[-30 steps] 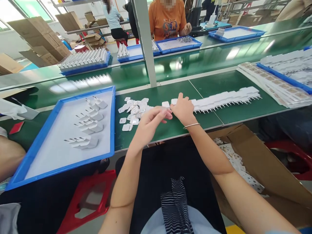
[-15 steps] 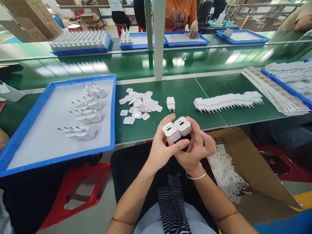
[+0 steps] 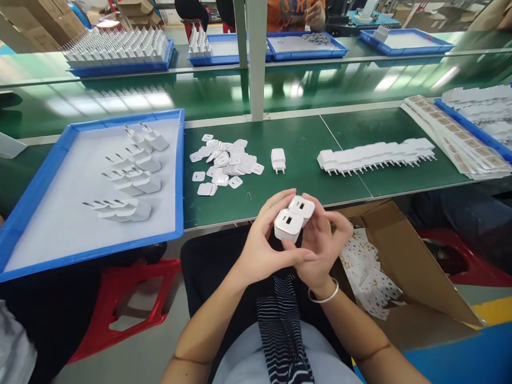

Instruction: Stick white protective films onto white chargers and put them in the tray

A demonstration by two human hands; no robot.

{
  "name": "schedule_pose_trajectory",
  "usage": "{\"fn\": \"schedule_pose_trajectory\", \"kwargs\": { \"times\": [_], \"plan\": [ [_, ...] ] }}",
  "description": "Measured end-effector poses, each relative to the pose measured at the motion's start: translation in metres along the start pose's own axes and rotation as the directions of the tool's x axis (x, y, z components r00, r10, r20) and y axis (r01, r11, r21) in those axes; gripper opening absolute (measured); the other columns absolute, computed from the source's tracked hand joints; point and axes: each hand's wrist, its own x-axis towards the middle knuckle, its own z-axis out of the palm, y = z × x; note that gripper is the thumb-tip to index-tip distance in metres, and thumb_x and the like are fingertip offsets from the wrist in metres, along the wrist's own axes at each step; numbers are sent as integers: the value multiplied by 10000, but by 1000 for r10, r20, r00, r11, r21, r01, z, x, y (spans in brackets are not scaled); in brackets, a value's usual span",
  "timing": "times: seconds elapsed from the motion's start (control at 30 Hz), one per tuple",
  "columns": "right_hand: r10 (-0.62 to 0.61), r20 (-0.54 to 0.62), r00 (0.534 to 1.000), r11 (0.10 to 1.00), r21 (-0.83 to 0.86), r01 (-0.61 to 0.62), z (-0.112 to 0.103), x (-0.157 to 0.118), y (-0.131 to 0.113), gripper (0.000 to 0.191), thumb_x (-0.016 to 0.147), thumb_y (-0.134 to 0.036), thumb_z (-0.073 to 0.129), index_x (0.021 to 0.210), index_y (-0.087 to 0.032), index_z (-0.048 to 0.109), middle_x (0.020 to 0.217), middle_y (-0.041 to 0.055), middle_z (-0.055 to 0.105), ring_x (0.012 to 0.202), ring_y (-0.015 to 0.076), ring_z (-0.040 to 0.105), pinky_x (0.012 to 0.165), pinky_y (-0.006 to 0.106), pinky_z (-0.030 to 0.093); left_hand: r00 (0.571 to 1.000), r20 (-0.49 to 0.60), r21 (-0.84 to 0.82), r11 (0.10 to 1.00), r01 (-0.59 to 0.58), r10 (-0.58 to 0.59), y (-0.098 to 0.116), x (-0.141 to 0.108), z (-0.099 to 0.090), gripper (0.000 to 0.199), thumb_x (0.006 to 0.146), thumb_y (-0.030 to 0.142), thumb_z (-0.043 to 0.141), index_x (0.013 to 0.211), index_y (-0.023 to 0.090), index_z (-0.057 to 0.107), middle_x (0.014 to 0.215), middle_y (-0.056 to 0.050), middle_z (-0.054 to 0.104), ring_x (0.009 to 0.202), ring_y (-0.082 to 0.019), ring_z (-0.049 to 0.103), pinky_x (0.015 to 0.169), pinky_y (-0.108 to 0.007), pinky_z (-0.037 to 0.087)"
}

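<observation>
Two white USB chargers are held between my hands, their port faces turned up toward me. My left hand [image 3: 266, 242] is closed around the nearer charger [image 3: 288, 225] from the left. From the right, my right hand [image 3: 322, 248] grips the farther charger [image 3: 303, 206], which touches the first one. Fingers hide the lower parts of both. On the green bench beyond stands a single charger [image 3: 278, 159] with two prongs toward me. To its left lies a loose pile of flat white port covers [image 3: 234, 162]. A row of chargers [image 3: 376, 156] lies to the right.
A blue-rimmed tray [image 3: 181, 176] with several chargers is at left. Sticker sheets [image 3: 448, 138] and another loaded tray [image 3: 494, 146] sit at right. Below is a cardboard box [image 3: 424, 266] with scrap sheets. A metal post [image 3: 256, 64] rises behind the bench; a co-worker's hand [image 3: 316, 16] shows beyond.
My hands have turned the two chargers, so the left one now sits nearer me and the right one behind it. The view has tilted down slightly.
</observation>
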Motion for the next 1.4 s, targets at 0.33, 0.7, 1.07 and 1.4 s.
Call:
{"fn": "schedule_pose_trajectory", "kwargs": {
  "times": [0.33,0.7,1.07,1.4],
  "plan": [
    [509,702,498,382,335,-861,-29,29,2,756,661,-396,890,1191,-305,358,1115,64,727,1002,274,749,845,396,580,977,149,7,988,154,-153,-7,-6,-29,977,519,424,985,1410,343,594,1609,-93,431,1569,-376,237,1269,-582,243],
    [503,730,463,384,291,-876,-22,24,6,1076,652,-332,869,1487,-286,191,1157,84,709,1045,259,734,850,386,592,910,414,73,997,-22,-10,-19,9,-50,1108,440,526,982,1447,329,564,1529,-139,538,1549,-439,273,1260,-675,166],
    [578,605,549,520,246,-818,-17,17,7,690,582,-616,898,1005,-249,495,1015,45,661,877,211,686,733,332,585,977,213,-10,1000,17,-15,-11,-8,-26,644,558,495,953,1138,273,782,1202,-120,763,1451,-412,467,1276,-636,163],
    [426,423,800,883,-4,-469,-29,16,13,278,877,-479,739,995,-240,662,883,18,718,750,169,685,607,267,570,988,32,-432,890,149,-150,-14,-17,-5,495,578,497,879,1019,278,824,1346,-77,703,1536,-421,313,1218,-611,359]
  ]
}}
